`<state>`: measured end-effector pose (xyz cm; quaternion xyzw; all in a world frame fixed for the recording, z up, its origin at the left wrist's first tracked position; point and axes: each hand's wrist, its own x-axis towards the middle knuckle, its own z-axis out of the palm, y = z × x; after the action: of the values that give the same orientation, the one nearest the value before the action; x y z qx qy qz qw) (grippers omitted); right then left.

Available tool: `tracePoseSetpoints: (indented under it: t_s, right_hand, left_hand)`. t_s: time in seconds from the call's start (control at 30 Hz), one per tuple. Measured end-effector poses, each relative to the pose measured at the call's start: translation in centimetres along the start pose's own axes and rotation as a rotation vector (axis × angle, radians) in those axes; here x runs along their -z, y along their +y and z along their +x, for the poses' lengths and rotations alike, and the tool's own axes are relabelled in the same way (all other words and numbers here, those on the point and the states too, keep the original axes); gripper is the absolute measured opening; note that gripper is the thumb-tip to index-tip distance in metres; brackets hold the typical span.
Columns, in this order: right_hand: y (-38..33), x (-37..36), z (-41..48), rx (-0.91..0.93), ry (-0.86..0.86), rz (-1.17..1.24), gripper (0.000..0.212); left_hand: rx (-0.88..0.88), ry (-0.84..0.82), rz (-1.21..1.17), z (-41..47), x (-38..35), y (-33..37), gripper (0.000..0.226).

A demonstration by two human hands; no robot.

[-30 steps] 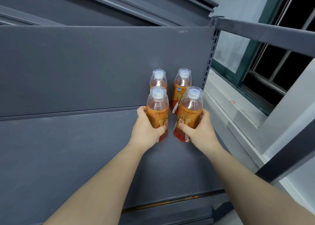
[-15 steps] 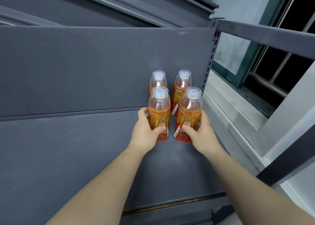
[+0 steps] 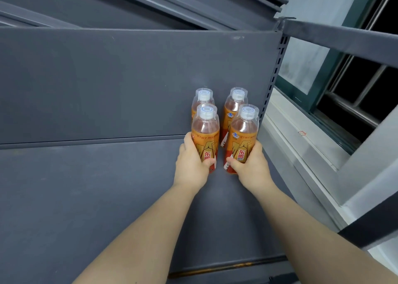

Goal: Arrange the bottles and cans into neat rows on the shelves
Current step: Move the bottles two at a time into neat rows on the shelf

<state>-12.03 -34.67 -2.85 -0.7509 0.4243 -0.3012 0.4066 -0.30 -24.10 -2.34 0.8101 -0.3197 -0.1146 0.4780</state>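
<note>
Several orange drink bottles with clear caps stand in a two-by-two block at the right end of a dark grey shelf [image 3: 90, 197]. My left hand [image 3: 190, 166] grips the front left bottle [image 3: 205, 133] low on its label. My right hand [image 3: 249, 167] grips the front right bottle [image 3: 243, 136] the same way. Behind them the back left bottle [image 3: 203, 96] and the back right bottle [image 3: 235, 102] stand upright against the shelf's back panel [image 3: 107, 85].
A slotted upright post [image 3: 273, 77] bounds the shelf just right of the bottles. Beyond it are a pale window ledge [image 3: 301, 146] and a dark window [image 3: 355, 94]. A grey beam [image 3: 344, 40] crosses overhead at the right. The shelf's left stretch holds nothing.
Both front bottles have slid back toward the rear pair and stand straighter. My hands kept their grips and moved forward with them.
</note>
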Motion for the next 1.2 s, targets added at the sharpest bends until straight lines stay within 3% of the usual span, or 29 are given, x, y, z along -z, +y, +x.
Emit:
tracePoseSetpoints:
  t_s: [0.93,1.13,1.2]
  right_hand:
    - [-0.3,-0.9,2.9,-0.047,-0.121,0.034,0.074]
    - [-0.5,-0.7,2.3,-0.106,-0.114,0.035,0.100]
    - [-0.6,-0.5,1.7,-0.134,-0.078,0.011,0.099]
  left_hand:
    - [0.058,-0.022,-0.013,2.1,-1.3,-0.3,0.080]
    - [0.129,-0.041,-0.070,1.2,-0.8,0.0,0.096]
    - [0.158,-0.052,-0.066,0.7,-0.2,0.0,0.100]
